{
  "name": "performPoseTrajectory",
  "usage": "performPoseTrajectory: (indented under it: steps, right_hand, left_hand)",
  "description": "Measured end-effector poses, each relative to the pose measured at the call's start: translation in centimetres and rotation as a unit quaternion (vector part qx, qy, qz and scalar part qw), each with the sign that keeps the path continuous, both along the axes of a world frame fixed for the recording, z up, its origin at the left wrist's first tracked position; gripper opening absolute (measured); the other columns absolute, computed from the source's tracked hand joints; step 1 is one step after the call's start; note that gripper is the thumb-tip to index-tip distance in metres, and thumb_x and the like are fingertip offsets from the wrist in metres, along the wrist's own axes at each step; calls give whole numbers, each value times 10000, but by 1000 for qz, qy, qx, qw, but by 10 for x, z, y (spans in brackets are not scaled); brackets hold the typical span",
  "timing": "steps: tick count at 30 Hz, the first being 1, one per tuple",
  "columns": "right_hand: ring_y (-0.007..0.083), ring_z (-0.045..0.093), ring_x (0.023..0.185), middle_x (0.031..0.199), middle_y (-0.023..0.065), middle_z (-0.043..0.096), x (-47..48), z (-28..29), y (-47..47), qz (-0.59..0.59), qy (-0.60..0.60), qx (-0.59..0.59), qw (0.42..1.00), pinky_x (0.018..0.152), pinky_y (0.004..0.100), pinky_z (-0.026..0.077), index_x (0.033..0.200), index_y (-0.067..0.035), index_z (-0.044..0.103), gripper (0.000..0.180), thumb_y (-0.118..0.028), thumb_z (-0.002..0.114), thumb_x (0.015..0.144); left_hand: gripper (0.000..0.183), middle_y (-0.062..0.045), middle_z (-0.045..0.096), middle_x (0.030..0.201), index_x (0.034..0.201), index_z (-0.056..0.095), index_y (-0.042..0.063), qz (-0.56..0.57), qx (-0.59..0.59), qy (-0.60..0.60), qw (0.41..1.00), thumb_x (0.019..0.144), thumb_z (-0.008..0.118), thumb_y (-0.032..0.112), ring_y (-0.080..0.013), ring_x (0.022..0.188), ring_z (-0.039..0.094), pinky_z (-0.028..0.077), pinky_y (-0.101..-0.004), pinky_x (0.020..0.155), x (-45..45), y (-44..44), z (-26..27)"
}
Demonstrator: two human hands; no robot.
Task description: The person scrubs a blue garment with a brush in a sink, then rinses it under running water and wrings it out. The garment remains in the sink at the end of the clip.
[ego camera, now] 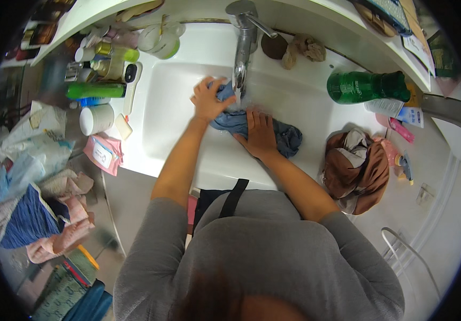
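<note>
A wet blue-grey cloth (pixel 234 122) lies bunched across the white washbasin (pixel 166 132), beneath the chrome faucet (pixel 240 64). Water runs from the spout onto the cloth. My left hand (pixel 210 102) is at the cloth's upper left part, its thumb and fingers curved around a fold beside the spout; the fingertips are blurred. Lower right of the spout, my right hand (pixel 260 134) presses palm down on the cloth, fingers stretched forward and thumb out to the side. One end of the cloth spreads to the right of this hand.
Bottles, a white jar (pixel 97 119), a hairbrush (pixel 132 88) and a soap bar (pixel 123 127) crowd the left rim. On the right are a green bottle (pixel 367 87) lying down and a brown satiny cloth (pixel 357 172). A white shelf (pixel 294 8) overhangs the back.
</note>
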State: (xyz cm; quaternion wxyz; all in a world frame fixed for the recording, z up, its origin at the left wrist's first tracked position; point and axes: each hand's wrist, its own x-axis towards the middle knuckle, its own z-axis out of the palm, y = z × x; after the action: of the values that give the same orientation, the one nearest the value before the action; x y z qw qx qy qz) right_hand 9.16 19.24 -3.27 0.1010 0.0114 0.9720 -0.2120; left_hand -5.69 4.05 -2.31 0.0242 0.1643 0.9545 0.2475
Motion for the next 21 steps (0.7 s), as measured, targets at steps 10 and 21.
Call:
performPoseTrajectory:
  steps: [10, 21]
  right_hand:
    - [390, 169, 1558, 1671, 227, 204, -7, -35, -4, -10, 1, -4, 1000, 1260, 530, 137, 1603, 33, 186, 857, -277, 613, 928]
    - [385, 168, 1556, 1668, 224, 226, 1, -22, 0, -15, 10, -28, 999, 1261, 480, 154, 1530, 60, 338, 812, -233, 702, 866]
  left_hand:
    - [292, -159, 648, 953, 886, 623, 77, 17, 50, -80, 995, 761, 793, 279, -394, 937, 650, 509, -504, 793, 65, 64, -33]
    - [339, -237, 685, 947, 1011, 701, 27, 76, 13, -95, 992, 797, 799, 272, -450, 919, 658, 515, -528, 785, 45, 51, -55]
